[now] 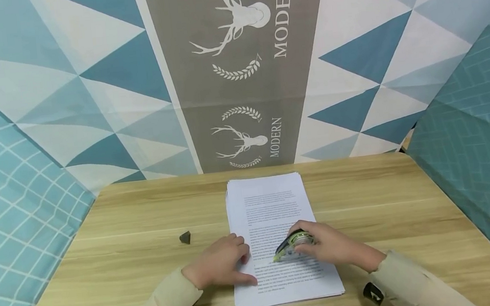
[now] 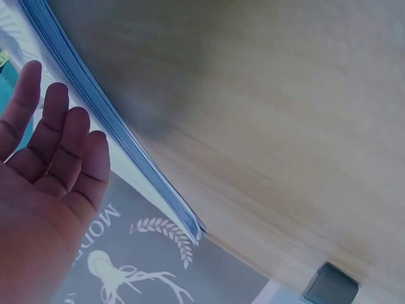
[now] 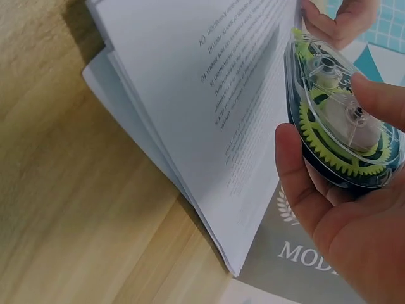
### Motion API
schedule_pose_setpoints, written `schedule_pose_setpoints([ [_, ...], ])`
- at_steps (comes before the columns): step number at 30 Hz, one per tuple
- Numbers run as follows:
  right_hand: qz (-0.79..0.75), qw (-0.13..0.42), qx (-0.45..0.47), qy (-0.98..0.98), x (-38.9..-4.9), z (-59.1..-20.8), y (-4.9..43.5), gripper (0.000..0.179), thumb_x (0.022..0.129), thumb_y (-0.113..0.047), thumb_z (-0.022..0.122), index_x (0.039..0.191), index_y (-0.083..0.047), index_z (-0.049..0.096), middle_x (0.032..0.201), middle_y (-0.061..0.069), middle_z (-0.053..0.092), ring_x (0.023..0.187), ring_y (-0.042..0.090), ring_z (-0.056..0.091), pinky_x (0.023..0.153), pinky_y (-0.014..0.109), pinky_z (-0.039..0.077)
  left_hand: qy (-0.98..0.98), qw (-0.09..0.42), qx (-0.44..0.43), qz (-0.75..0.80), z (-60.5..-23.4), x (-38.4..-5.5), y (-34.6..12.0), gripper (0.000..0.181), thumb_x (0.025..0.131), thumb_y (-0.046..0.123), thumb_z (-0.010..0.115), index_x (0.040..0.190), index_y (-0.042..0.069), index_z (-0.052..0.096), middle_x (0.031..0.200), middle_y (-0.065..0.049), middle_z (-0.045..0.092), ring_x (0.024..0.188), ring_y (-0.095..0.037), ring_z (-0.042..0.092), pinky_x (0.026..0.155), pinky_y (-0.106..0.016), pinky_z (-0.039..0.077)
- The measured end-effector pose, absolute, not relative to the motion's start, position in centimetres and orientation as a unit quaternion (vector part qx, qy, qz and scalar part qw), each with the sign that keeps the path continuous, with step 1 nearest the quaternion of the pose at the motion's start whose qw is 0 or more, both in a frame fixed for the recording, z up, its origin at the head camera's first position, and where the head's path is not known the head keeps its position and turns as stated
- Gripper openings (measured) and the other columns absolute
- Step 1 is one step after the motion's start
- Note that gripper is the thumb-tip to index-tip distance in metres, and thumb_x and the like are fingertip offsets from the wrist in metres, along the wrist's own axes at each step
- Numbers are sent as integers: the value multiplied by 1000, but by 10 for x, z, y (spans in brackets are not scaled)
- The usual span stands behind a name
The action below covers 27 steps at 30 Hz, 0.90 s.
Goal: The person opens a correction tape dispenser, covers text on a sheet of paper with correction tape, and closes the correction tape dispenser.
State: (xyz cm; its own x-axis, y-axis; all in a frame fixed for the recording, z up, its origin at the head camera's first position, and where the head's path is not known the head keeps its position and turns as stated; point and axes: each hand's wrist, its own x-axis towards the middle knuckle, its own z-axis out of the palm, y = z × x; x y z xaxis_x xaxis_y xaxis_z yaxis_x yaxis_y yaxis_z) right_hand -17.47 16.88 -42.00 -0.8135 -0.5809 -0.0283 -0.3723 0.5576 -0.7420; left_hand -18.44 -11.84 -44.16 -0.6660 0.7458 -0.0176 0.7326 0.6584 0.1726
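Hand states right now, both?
Left hand: open, holding nothing, at the left edge of the white printed paper stack.
Right hand: closed on the clear-plastic, green-geared correction tape dispenser.

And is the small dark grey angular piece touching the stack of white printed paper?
Apart. The head view shows bare wooden tabletop between the small dark grey angular piece and the left edge of the stack of white printed paper.
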Motion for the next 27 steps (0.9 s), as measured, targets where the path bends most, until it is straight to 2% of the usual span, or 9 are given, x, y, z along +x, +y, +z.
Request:
schedule_pose_setpoints([
  [8, -398, 118, -250, 875, -177, -416, 174, 24, 89, -26, 62, 112, -22, 56, 102, -4, 62, 84, 7, 54, 71, 23, 44, 913, 29, 397, 94, -442, -201, -124, 42, 72, 60, 67, 74, 21, 52, 73, 11, 44, 71, -8, 38, 68, -21, 35],
  [17, -419, 98, -200, 880, -191, -412, 175, 26, 89, -25, 63, 113, -18, 57, 100, 1, 62, 86, 13, 56, 73, 25, 45, 911, 6, 402, 89, -444, -217, -127, 27, 80, 45, 63, 76, 20, 53, 71, 9, 45, 69, -7, 37, 63, -19, 32],
  [27, -429, 79, -168, 884, -214, -418, 166, 28, 85, -22, 68, 110, -16, 58, 101, 0, 63, 91, 14, 57, 80, 32, 45, 905, -1, 420, 73, -447, -225, -124, 26, 80, 45, 62, 76, 22, 53, 70, 12, 39, 69, -7, 36, 66, -21, 33],
])
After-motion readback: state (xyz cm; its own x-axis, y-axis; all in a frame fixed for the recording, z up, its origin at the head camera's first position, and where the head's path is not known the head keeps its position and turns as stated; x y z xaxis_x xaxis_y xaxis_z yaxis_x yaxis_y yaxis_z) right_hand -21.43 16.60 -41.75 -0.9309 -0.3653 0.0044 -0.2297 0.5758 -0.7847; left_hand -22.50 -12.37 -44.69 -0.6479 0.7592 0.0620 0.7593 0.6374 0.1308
